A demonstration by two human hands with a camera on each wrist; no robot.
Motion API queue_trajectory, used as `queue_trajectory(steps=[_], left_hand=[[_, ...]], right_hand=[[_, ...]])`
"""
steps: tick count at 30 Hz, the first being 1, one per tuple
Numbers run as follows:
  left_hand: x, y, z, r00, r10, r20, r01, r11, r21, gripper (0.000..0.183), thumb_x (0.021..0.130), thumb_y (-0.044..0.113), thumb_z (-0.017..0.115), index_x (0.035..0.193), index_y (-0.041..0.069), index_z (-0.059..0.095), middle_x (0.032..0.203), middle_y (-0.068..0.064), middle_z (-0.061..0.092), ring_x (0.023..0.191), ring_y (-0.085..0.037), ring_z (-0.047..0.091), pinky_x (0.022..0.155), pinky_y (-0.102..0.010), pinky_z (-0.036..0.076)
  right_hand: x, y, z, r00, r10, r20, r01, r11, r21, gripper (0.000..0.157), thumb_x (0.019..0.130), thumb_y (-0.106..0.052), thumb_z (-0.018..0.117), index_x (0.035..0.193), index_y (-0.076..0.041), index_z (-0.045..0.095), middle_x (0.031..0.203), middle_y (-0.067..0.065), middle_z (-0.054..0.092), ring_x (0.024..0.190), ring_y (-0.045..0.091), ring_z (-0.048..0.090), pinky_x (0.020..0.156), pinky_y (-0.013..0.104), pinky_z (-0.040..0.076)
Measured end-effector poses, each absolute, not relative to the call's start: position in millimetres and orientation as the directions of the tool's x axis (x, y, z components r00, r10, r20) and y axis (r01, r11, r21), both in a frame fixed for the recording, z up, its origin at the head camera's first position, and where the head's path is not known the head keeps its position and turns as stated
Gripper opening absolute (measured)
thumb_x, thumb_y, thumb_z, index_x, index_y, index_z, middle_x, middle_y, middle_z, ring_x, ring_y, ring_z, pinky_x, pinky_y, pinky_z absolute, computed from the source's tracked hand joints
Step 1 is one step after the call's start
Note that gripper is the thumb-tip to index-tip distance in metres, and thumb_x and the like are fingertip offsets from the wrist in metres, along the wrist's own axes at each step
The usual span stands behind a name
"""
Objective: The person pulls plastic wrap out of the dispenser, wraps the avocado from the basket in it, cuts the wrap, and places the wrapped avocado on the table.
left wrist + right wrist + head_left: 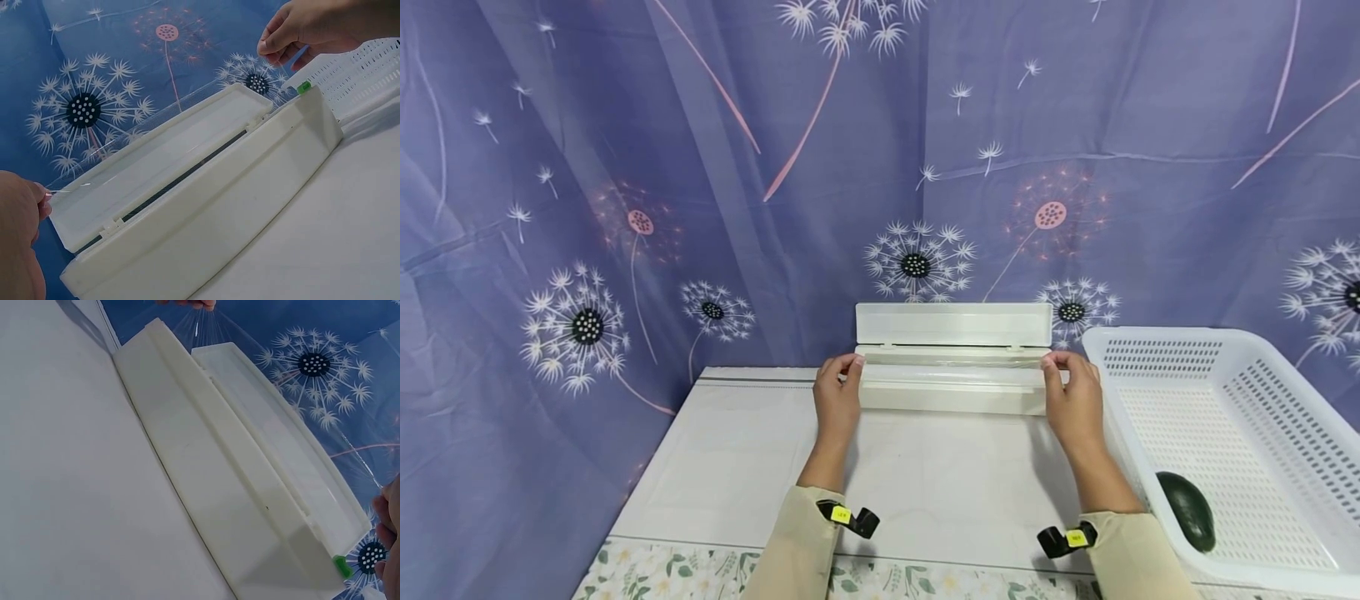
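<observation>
A long white plastic-wrap dispenser [953, 401] lies on the table with its hinged lid [953, 325] raised at the back. Clear plastic wrap [951, 374] stretches across its top between the two hands. At the left end, my left hand [837, 404] pinches a corner of the wrap between thumb and fingers. My right hand [1073, 404] pinches the opposite corner at the right end. In the right wrist view the wrap fans out in creases below the left fingertips [206, 304]. A small green piece [342, 567] sits at one end of the dispenser.
To the right stands a white perforated basket [1093, 367] with a dark green cucumber-like vegetable [1187, 510] inside. A purple dandelion-print curtain [790, 250] hangs behind the table. White covering [940, 483] lies over the tabletop, with a floral strip [677, 571] along the front.
</observation>
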State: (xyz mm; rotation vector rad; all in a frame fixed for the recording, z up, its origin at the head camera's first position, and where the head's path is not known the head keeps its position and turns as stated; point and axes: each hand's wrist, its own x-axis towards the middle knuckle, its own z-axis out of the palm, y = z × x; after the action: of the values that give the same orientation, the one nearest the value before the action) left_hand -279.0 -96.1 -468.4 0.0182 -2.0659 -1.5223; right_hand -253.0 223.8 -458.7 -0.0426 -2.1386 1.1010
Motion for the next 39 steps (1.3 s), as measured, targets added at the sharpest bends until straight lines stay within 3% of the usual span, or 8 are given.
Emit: queue_trajectory(steps=[10,20,29,39], left_hand=[[-279,-97,-464,-0.827,-0.346,0.443,0.330,0.338,0.881,0.017,0.091,0.022,0.067,0.096,0.007,0.073,0.086,-0.009,0.063,0.078,-0.013,0.053,0.064,-0.019,0.043],[-278,-97,-460,-0.824,-0.353,0.444,0.339,0.320,0.885,0.018,0.091,0.022,0.067,0.096,0.006,0.073,0.088,-0.010,0.064,0.077,-0.011,0.053,0.066,-0.018,0.043],[-277,-97,-456,-0.816,-0.354,0.457,0.360,0.308,0.881,0.017,0.091,0.020,0.066,0.096,0.006,0.074,0.088,-0.011,0.064,0.078,-0.011,0.054,0.068,-0.018,0.043],[-276,-96,-452,-0.806,-0.364,0.466,0.382,0.281,0.881,0.018,0.091,0.018,0.067,0.097,0.003,0.074,0.090,-0.016,0.065,0.081,-0.020,0.056,0.069,-0.015,0.040]], right_hand=[[-250,223,-453,-0.742,0.341,0.577,-0.275,0.629,-0.727,0.022,0.097,-0.016,0.057,0.101,0.005,0.062,0.098,0.023,0.063,0.102,0.036,0.051,0.084,0.037,0.034],[-249,222,-449,-0.720,0.354,0.597,-0.299,0.618,-0.727,0.017,0.095,-0.015,0.059,0.100,0.002,0.063,0.094,0.022,0.065,0.100,0.034,0.051,0.085,0.036,0.035],[-247,219,-446,-0.686,0.371,0.626,-0.330,0.609,-0.721,0.020,0.095,-0.013,0.060,0.099,0.007,0.063,0.093,0.024,0.064,0.097,0.036,0.051,0.087,0.039,0.036],[-245,219,-441,-0.693,0.377,0.614,-0.326,0.596,-0.734,0.019,0.095,-0.014,0.060,0.100,0.004,0.063,0.097,0.023,0.065,0.098,0.032,0.052,0.088,0.037,0.035]])
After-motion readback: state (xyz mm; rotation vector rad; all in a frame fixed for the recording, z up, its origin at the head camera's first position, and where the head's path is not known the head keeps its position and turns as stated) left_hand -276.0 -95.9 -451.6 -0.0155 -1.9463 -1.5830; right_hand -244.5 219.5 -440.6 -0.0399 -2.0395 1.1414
